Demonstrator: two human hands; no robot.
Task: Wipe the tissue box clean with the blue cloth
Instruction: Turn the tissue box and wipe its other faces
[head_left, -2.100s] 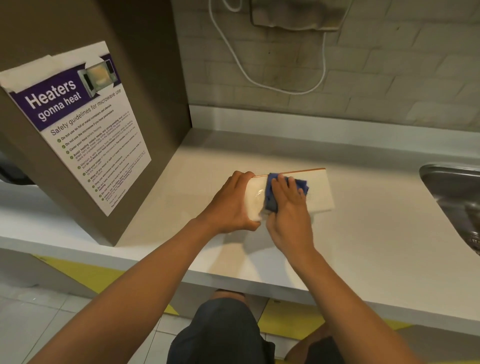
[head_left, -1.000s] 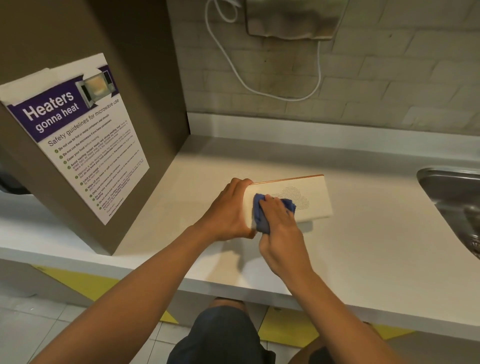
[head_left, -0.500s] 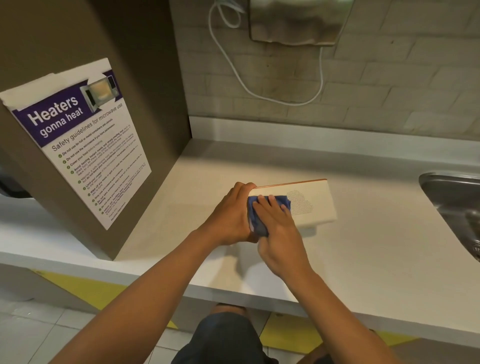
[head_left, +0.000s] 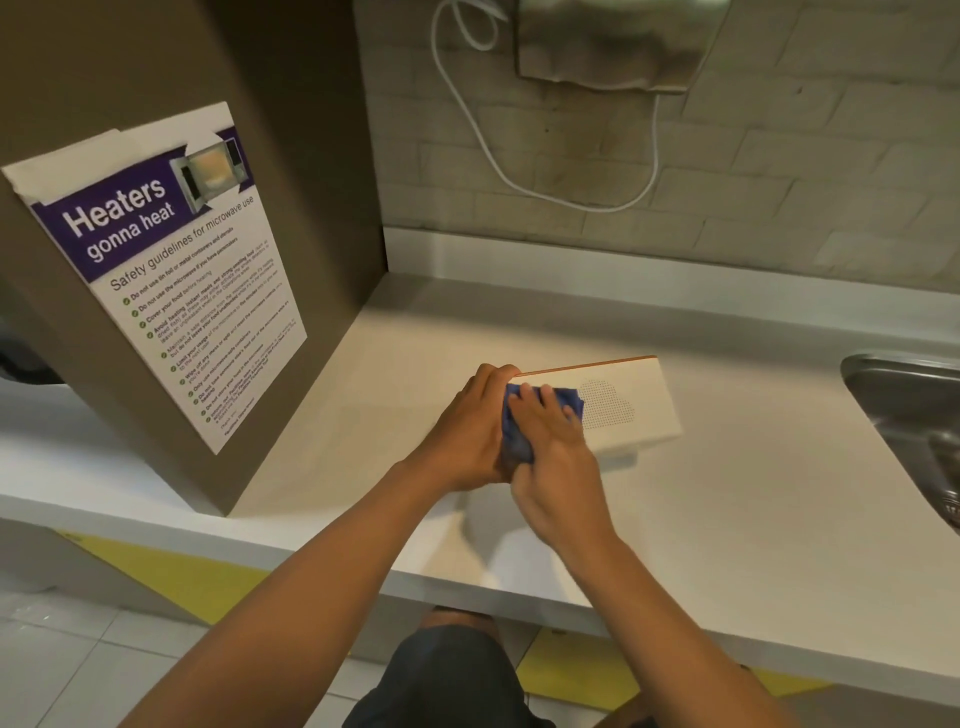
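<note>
The long white counter (head_left: 727, 519) is the biggest thing here. On its left stands a tall brown cabinet wall (head_left: 130, 78) with a purple and white microwave safety poster (head_left: 171, 280) stuck on it. On the far right is the edge of a shiny metal sink (head_left: 904, 410). A thin white cord (head_left: 498, 161) loops down the pale brick wall (head_left: 779, 171) at the back.

The flat white tissue box with a dotted cloud shape (head_left: 623, 400) lies on the counter, near the middle and well apart from the sink. It sits in about the same spot as half a second ago.

The left hand (head_left: 467, 431) grips the left end of the box with curled fingers, just as before. The right hand (head_left: 556, 457) presses the small blue cloth (head_left: 519, 436) onto the left part of the box, with its fingers curled over the cloth. The cloth is now bunched up closer to the left hand than it was a second ago, so more of the cloud shows.
</note>
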